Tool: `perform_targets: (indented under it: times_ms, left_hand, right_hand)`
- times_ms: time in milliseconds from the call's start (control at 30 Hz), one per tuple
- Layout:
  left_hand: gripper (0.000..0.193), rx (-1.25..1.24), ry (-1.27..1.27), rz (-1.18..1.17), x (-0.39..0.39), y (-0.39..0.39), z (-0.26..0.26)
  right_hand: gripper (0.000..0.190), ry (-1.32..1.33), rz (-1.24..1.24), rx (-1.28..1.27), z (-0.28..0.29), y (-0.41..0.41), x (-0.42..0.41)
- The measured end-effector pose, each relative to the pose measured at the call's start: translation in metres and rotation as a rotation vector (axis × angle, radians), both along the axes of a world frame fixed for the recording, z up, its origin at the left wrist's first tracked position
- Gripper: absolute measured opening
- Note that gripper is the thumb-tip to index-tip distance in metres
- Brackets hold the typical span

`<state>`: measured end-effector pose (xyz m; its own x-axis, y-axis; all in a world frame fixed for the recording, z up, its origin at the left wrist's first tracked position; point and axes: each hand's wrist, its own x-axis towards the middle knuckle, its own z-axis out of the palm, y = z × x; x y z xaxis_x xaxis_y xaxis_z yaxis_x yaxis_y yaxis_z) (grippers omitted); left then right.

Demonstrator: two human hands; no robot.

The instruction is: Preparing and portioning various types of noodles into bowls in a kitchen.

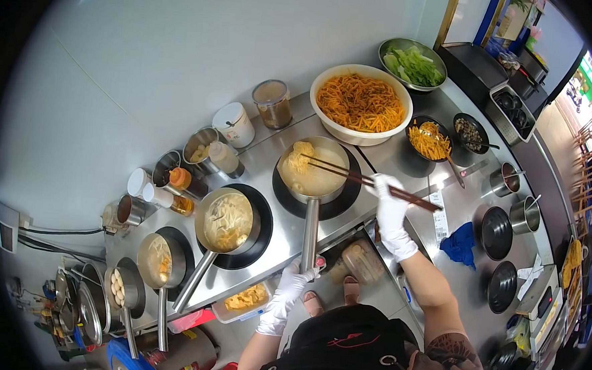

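My gloved left hand (290, 285) grips the end of the steel handle of a saucepan (312, 226), which sits on a round black burner (352, 188). Long dark chopsticks (347, 173) are in my gloved right hand (392, 215). Their tips touch a block of yellow noodles (301, 155) at the left side of the pan, in cloudy liquid. To the left, a second saucepan (258, 228) holds broth with pale strands and orange-yellow pieces. Beyond it stand a smaller pan (174, 259) with similar contents and a pan of eggs (117, 287).
Behind the burners are a white basin of orange shreds (318, 117), a bowl of lettuce (415, 65), squeeze bottles (181, 179) and lidded jars (272, 106). On the right counter lie a black bowl with a ladle (431, 142), a blue cloth (459, 244), a printed slip (438, 220) and black bowls (497, 233).
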<state>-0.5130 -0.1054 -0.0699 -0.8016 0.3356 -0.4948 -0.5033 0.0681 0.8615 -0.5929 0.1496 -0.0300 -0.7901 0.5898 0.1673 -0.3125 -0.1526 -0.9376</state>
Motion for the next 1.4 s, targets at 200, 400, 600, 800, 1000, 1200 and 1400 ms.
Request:
perform_targets:
  times_ms: [200, 400, 600, 800, 1000, 1200, 1400]
  left_hand:
    - [0.032, 0.011, 0.013, -0.027, -0.002, 0.001, 0.000]
    - [0.037, 0.037, -0.001, 0.038, -0.001, 0.001, 0.004]
    - [0.037, -0.017, -0.001, 0.016, -0.003, 0.001, 0.006]
    - [0.039, -0.026, -0.005, -0.007, -0.004, -0.002, 0.002]
    - [0.037, 0.002, 0.029, -0.015, -0.006, -0.003, 0.004]
    - [0.039, -0.034, -0.002, -0.008, -0.006, -0.004, 0.005]
    - [0.040, 0.011, -0.030, 0.035, -0.006, -0.001, 0.006]
  right_hand:
    - [0.007, -0.078, -0.080, 0.122, 0.014, 0.031, 0.009]
    - [0.007, -0.014, 0.181, 0.549, 0.062, -0.010, 0.008]
    - [0.007, -0.068, 0.054, 0.690, 0.015, 0.002, -0.001]
    - [0.006, -0.068, 0.092, 0.593, 0.022, 0.020, 0.002]
    - [0.005, -0.118, 0.139, 0.772, 0.055, 0.034, 0.003]
    - [0.008, -0.060, 0.417, 0.635, 0.080, -0.007, 0.008]
    - [0.009, -0.041, 0.543, 0.704, 0.020, -0.010, -0.010]
